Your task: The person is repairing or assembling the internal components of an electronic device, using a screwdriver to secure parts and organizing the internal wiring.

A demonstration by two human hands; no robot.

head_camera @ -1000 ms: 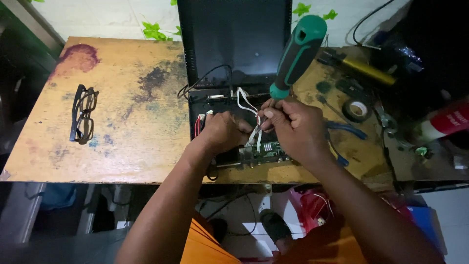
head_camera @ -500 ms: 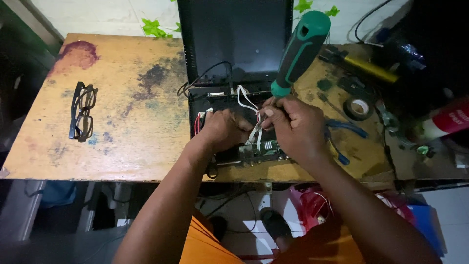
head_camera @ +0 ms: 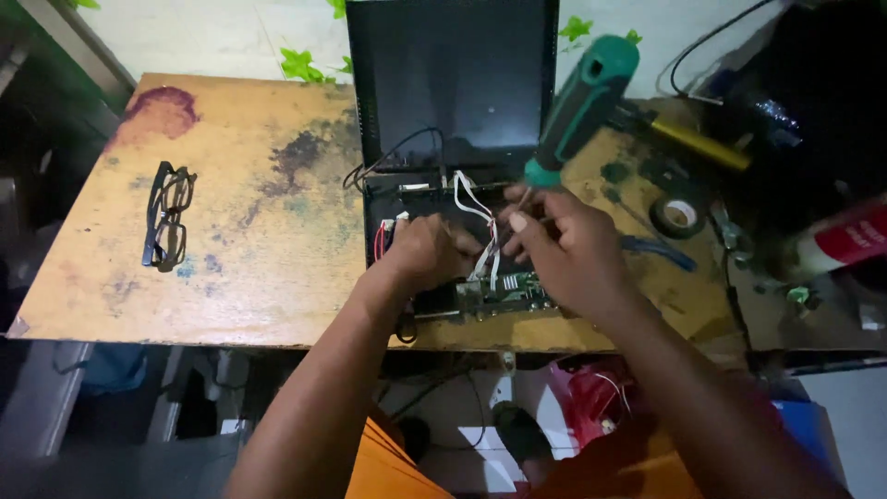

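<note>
Fingers [head_camera: 519, 222] of the right hand [head_camera: 564, 254] are curled shut around the thin shaft of a screwdriver, just below its green handle [head_camera: 580, 106], which tilts up and away to the right; gripping this low likely steadies the tip. The left hand [head_camera: 430, 251] sits just beside them, its fingers folded down onto the open device, though whether they pinch anything cannot be seen. Nearest the person, under both hands, a green circuit board [head_camera: 504, 294] lies at the front edge of the worn wooden tabletop [head_camera: 249, 249]. Between the two hands, white wires [head_camera: 476, 199] loop up from the board, and red wires [head_camera: 379, 242] show just left of the left fingers. Beyond the fingers stands a black open casing [head_camera: 453, 83], propped upright like a lid. Well left of the fingers lie folded black spectacles [head_camera: 166, 214]. To the right, near them, rest a roll of tape [head_camera: 679, 214] and a yellow-handled tool [head_camera: 707, 146].
</note>
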